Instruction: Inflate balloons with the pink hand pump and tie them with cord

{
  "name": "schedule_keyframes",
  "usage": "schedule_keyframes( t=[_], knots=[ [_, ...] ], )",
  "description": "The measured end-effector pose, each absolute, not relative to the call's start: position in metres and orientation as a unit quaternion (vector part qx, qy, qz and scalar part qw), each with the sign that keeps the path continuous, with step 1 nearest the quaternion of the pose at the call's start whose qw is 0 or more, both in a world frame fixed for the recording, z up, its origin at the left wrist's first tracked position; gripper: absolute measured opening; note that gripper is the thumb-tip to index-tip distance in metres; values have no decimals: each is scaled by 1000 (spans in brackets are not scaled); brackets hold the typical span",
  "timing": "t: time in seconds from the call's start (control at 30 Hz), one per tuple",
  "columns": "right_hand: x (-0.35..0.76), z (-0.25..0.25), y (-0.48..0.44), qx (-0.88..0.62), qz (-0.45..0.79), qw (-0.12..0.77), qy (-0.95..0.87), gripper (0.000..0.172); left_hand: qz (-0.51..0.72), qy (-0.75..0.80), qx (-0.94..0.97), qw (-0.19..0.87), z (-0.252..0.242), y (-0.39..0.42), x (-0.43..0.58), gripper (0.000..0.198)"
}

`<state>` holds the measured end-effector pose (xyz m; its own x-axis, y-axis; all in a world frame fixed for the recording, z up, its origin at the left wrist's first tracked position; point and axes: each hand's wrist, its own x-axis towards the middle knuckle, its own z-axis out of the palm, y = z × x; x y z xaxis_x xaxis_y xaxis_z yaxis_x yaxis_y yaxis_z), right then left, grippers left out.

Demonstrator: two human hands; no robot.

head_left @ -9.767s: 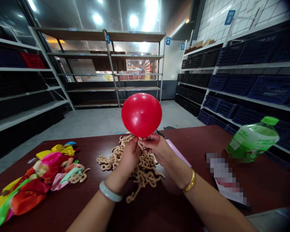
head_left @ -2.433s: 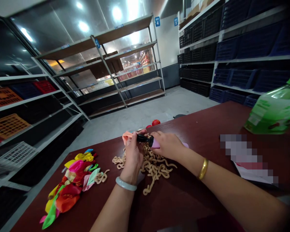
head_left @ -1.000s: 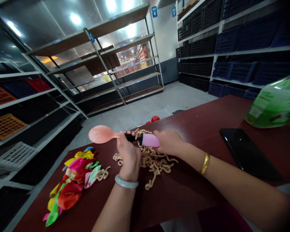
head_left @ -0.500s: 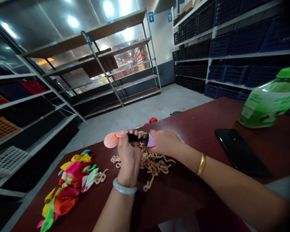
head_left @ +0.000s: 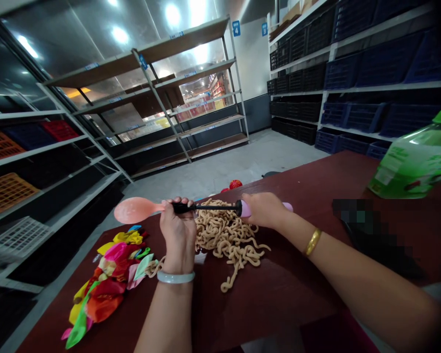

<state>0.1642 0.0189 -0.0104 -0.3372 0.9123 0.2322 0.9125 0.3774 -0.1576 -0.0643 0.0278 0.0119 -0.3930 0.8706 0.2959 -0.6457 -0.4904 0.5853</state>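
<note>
My left hand (head_left: 176,226) is closed around the black nozzle end of a hand pump, pinching the neck of a small, partly filled pink balloon (head_left: 133,210) that sticks out to the left. My right hand (head_left: 265,210) grips the lilac barrel of the pump (head_left: 244,208), pulled out to the right so the thin black rod (head_left: 216,208) shows between my hands. Both hands hover over a heap of beige curly strips (head_left: 226,238) on the dark red table (head_left: 279,289).
A pile of limp coloured balloons (head_left: 106,274) lies at the table's left. A green bottle (head_left: 413,159) and a dark phone (head_left: 375,235) are on the right. A red balloon (head_left: 235,184) sits on the floor beyond the table. Metal shelving with crates surrounds the area.
My right hand has pulled the pump barrel out to the right, exposing the rod. The pink balloon is longer than half a second ago. Earlier, I held a filled red balloon.
</note>
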Motion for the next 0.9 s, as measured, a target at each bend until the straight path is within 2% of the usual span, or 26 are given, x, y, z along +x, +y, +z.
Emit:
schedule_keyframes(
  t=[0.2, 0.37, 0.53, 0.77, 0.9],
  knots=[
    [151, -4, 4, -543, -1, 172, -822, 33, 774, 194, 312, 516, -1, 6, -7, 21],
    [143, 0, -5, -543, 10, 187, -819, 36, 757, 206, 325, 529, -5, -8, 16, 22],
    [138, 2, -5, -540, 26, 205, -816, 35, 775, 217, 316, 503, 7, -2, -5, 20],
    [153, -2, 8, -538, 27, 159, -828, 34, 832, 224, 267, 431, 23, 21, -73, 20],
    [158, -8, 10, -531, 14, 162, -831, 35, 836, 197, 278, 429, 22, 22, -82, 23]
  ],
)
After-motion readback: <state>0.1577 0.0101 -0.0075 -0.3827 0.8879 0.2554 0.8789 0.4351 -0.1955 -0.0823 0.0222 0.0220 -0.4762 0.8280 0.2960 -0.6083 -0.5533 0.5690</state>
